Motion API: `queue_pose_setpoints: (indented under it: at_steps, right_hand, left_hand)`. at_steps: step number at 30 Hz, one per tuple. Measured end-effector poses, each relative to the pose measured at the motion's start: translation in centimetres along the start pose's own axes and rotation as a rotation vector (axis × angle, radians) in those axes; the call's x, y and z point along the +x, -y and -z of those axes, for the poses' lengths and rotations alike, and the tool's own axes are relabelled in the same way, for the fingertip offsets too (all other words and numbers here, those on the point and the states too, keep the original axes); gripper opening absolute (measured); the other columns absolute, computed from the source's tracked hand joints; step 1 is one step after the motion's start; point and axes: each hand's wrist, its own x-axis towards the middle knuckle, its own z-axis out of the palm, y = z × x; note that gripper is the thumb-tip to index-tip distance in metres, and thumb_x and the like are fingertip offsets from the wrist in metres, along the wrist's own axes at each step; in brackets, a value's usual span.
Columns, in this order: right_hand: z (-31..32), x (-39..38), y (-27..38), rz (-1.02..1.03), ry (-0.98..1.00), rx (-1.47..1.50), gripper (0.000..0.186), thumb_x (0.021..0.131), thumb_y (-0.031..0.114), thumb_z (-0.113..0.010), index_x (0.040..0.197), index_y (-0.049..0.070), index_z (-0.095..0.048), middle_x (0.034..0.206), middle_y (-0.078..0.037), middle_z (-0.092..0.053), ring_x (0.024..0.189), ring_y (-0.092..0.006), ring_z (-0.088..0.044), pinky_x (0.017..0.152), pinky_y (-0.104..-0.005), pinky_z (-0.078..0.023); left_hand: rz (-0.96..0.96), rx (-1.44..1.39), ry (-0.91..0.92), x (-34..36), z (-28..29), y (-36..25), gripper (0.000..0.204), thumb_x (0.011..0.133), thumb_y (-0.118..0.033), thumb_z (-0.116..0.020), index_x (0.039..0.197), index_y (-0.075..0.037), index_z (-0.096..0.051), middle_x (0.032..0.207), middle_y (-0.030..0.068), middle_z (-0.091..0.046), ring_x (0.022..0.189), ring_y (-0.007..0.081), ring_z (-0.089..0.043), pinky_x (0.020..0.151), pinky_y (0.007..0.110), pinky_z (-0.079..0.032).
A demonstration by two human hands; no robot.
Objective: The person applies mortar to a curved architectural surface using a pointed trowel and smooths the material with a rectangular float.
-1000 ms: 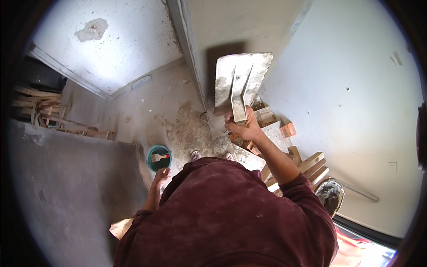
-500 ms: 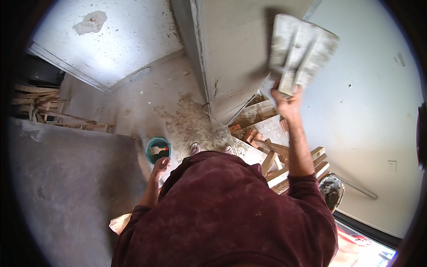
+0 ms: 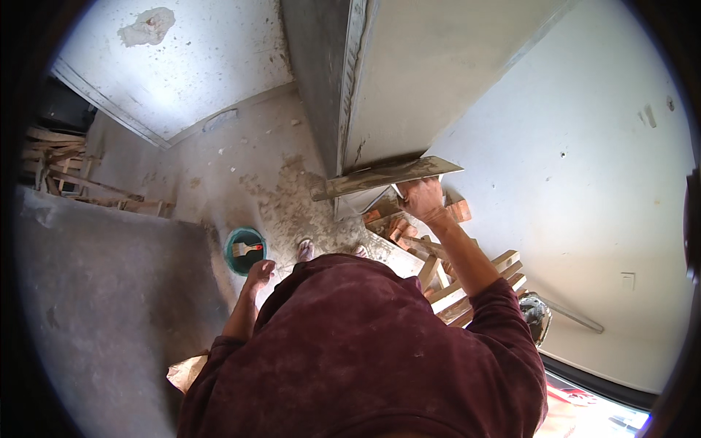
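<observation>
My right hand [image 3: 422,197] is closed on the handle of a flat, plaster-smeared trowel [image 3: 365,177]. The blade is tilted nearly edge-on to me and lies at the lower part of the beige plastered wall face [image 3: 416,80], beside its vertical edge strip. Down at my left side, my left hand [image 3: 261,272] hangs with loosely curled, parted fingers, holding nothing. A teal bucket [image 3: 235,263] is on the floor just beyond it, with a brush [image 3: 246,248] across it.
Wooden pieces [image 3: 504,263] and red bricks [image 3: 401,231] are heaped below my right arm, beside a smeared container [image 3: 534,314]. A grey surface [image 3: 117,292] stands to my left, with stacked wood [image 3: 66,168] beyond. A white wall [image 3: 599,182] rises on the right.
The trowel rose up and right along the wall, then came down and turned from face-on to nearly edge-on. My left hand stays low at my side.
</observation>
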Motion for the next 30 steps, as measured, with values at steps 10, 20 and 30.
queue_pose_setpoints:
  at_steps: [10, 20, 30]
  right_hand:
    - [11.8, 4.4, -0.4, 0.055, -0.137, -0.043, 0.021, 0.064, 0.012, -0.069, 0.085, 0.016, -0.069, 0.062, -0.005, -0.062, 0.057, -0.0239, -0.064, 0.055, -0.0380, -0.054]
    - [28.5, 8.1, -0.8, -0.135, -0.471, 0.080, 0.013, 0.072, -0.006, -0.065, 0.079, 0.004, -0.068, 0.070, -0.009, -0.068, 0.061, -0.0178, -0.065, 0.061, -0.0301, -0.054]
    - [4.0, -2.1, -1.4, 0.024, 0.091, -0.243, 0.046, 0.063, 0.032, -0.077, 0.106, 0.016, -0.072, 0.102, -0.013, -0.070, 0.096, -0.0279, -0.067, 0.082, -0.0434, -0.053]
  left_hand:
    - [0.079, -0.028, -0.031, 2.8, -1.9, 1.8, 0.038, 0.098, -0.039, -0.058, 0.115, -0.005, -0.064, 0.095, 0.0062, -0.067, 0.075, 0.0164, -0.064, 0.065, 0.031, -0.049]
    - [-0.002, 0.041, -0.012, 4.8, -1.7, -4.7, 0.046, 0.100, -0.039, -0.052, 0.114, 0.004, -0.064, 0.101, 0.0123, -0.068, 0.081, 0.0189, -0.067, 0.073, 0.032, -0.053]
    - [0.120, 0.037, -0.001, 4.6, 1.4, -2.2, 0.041, 0.099, -0.035, -0.056, 0.113, 0.003, -0.065, 0.090, 0.0085, -0.067, 0.075, 0.0179, -0.066, 0.066, 0.029, -0.053]
